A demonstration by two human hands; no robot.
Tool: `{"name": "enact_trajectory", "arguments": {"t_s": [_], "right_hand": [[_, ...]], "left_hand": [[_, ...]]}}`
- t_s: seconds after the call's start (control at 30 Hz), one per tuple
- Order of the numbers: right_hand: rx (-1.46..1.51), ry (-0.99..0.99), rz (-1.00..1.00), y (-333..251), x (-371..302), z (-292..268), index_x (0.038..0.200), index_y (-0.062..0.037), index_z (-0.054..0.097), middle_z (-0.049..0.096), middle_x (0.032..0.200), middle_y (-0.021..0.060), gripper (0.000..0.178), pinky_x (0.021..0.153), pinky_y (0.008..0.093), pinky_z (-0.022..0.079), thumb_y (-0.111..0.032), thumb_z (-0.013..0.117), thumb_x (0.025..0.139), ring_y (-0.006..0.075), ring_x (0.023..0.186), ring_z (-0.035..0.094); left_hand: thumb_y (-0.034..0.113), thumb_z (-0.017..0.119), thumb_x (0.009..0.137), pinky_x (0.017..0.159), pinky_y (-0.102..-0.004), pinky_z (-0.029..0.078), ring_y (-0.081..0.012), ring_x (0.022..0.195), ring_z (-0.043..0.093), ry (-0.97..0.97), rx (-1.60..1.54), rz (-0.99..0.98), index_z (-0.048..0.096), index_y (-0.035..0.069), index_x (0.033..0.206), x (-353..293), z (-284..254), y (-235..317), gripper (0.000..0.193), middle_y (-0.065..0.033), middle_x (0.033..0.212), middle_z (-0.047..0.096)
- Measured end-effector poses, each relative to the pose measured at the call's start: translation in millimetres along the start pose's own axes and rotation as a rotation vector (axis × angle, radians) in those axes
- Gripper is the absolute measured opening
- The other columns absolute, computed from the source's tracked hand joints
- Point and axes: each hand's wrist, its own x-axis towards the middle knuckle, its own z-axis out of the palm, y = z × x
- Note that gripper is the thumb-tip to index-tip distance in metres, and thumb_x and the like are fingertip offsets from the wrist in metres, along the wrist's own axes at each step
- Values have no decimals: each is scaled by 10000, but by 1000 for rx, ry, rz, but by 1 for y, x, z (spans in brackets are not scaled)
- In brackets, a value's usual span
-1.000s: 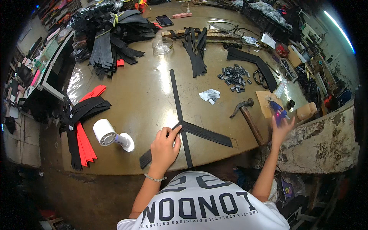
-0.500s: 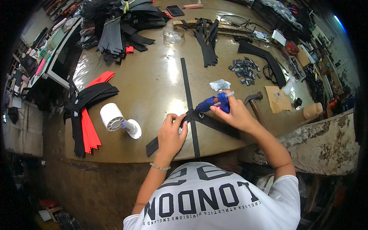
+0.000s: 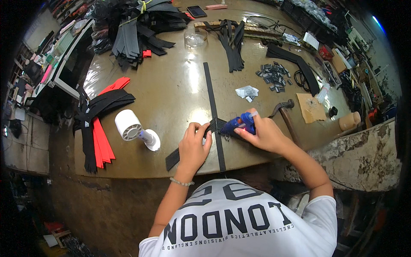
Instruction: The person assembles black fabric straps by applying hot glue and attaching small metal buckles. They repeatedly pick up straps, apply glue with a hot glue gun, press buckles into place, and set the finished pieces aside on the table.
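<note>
A long narrow black strap (image 3: 208,88) lies across the table toward its near edge. Over it, where the bands cross, is a wider black strap (image 3: 173,158) that slants from the lower left. My left hand (image 3: 193,147) pinches this wider strap, thumb and fingertips close to the crossing. In my right hand (image 3: 266,133) is a blue glue gun (image 3: 238,124), its nozzle pointing left and down at the strap just right of the crossing. Fingers wrap its handle, and a pale glue stick (image 3: 254,114) protrudes at the back. The gun hides part of the strap and the nozzle's contact point.
Left stands a small white fan (image 3: 128,125), beyond it red strips (image 3: 102,143) and black straps (image 3: 87,141). A hammer (image 3: 287,115), brown paper (image 3: 311,108), small buckles (image 3: 274,76) and white labels (image 3: 247,92) lie right. Black strap bundles (image 3: 143,32), a clear round container (image 3: 195,38) and a phone (image 3: 196,11) are at the back.
My right hand has lowered the glue gun, its nozzle now lower and right of the crossing. The strap length that stretched right beneath my right hand no longer shows there. My left hand keeps its pinch.
</note>
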Motion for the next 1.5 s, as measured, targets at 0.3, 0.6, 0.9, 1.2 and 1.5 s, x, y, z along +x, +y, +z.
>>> {"name": "enact_trajectory", "arguments": {"t_s": [0.3,0.6,0.9,1.2,1.5], "right_hand": [[66,1048,497,133,-57,-45,1153,21,557,684,975,184,416,745,408,519,-357,597,984,289,843,680],[-301,674,569,133,-58,-71,861,9,685,660,731,203,285,640,433,499,-275,702,866,340,668,654],[-133,246,90,182,86,-54,945,-10,637,598,949,157,141,854,406,484,-48,682,817,339,946,594],[390,251,-149,52,18,-37,1058,-26,679,654,955,108,178,811,332,507,-76,635,892,240,908,644],[616,-151,-173,-14,-7,23,1115,10,592,653,956,82,213,752,284,510,-54,652,921,147,822,623]], "left_hand": [[124,650,865,725,-393,503,-293,853,613,-6,-43,-29,695,85,1102,2,-2,3,244,-104,968,576],[106,662,850,703,-374,497,-266,818,606,-17,-61,-45,704,82,1068,3,-2,4,223,-89,929,575],[83,676,831,720,-369,489,-270,816,605,-3,-141,-39,718,65,1024,-1,-4,-1,198,-93,899,587],[84,719,841,650,-330,495,-226,710,610,103,-216,-12,720,37,993,1,-20,21,159,-81,833,630],[162,765,836,655,-290,479,-149,709,606,-368,-512,-139,732,5,933,1,-38,32,187,-93,836,707]]}}
